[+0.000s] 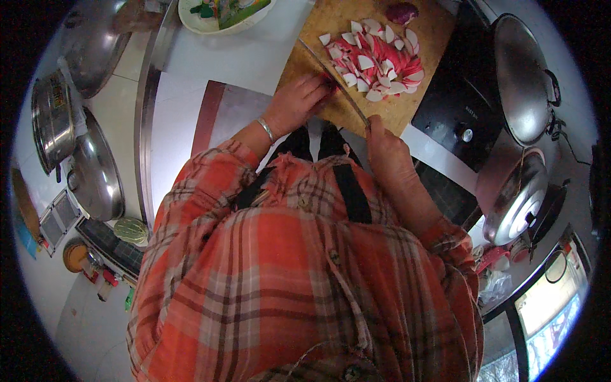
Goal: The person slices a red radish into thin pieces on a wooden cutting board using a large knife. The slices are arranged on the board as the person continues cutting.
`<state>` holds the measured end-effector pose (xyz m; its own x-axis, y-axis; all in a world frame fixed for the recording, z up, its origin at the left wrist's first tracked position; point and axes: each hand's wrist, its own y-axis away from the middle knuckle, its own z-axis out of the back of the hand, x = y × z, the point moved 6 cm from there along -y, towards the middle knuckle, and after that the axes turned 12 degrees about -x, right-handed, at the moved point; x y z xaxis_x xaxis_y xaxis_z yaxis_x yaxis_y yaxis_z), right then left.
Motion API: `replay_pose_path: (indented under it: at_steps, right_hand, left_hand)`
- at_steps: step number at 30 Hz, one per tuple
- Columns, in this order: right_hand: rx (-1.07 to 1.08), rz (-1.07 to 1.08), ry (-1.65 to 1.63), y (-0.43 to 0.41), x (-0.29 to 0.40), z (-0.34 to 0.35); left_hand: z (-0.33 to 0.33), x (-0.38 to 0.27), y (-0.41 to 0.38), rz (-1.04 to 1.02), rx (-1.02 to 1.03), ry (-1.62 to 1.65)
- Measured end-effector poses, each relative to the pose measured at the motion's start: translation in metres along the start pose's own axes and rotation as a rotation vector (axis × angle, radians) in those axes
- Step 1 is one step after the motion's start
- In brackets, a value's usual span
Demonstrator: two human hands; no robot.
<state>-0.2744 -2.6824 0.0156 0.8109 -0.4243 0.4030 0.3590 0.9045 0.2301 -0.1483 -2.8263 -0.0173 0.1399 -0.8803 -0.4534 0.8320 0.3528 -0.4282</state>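
My right hand (389, 150) grips the handle of a kitchen knife (342, 90), its blade angled across the wooden cutting board (405, 117). At the board's left edge my left hand (300, 102) has its fingertips on a small red piece, probably radish (335, 89), close against the blade. Most of that piece is hidden by the fingers and the knife. Beyond the blade lies a loose heap of sliced red-skinned radish (377, 59) with white flesh. A purple-red onion or similar vegetable (402, 13) rests at the far end of the board.
A pale dish (229, 29) holding green vegetable pieces stands on the counter (229, 57) to the left. Right of the board is a black gas stove (460, 102) with a knob. A wok (522, 81) and a lidded pan (518, 200) are farther right.
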Motion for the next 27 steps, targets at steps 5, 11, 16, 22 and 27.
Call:
replay_pose_path:
  at_steps: [5, 11, 16, 22, 27]
  right_hand:
    - [0.001, 0.043, -0.049, -0.013, 0.01, 0.009]
    - [-0.059, 0.059, -0.024, -0.053, 0.016, -0.024]
    - [0.015, 0.029, -0.028, -0.05, 0.02, -0.001]
    - [0.103, 0.029, 0.027, -0.026, 0.02, -0.002]
    - [0.034, 0.099, -0.005, -0.042, 0.027, -0.014]
  left_hand:
    - [0.005, -0.003, -0.003, 0.019, 0.0, 0.035]
    - [-0.003, 0.002, 0.006, 0.024, 0.019, -0.039]
    - [-0.005, 0.002, 0.008, 0.061, 0.004, 0.005]
    - [-0.005, 0.003, 0.007, 0.109, 0.077, 0.03]
    - [-0.009, 0.004, 0.011, 0.114, 0.183, -0.022]
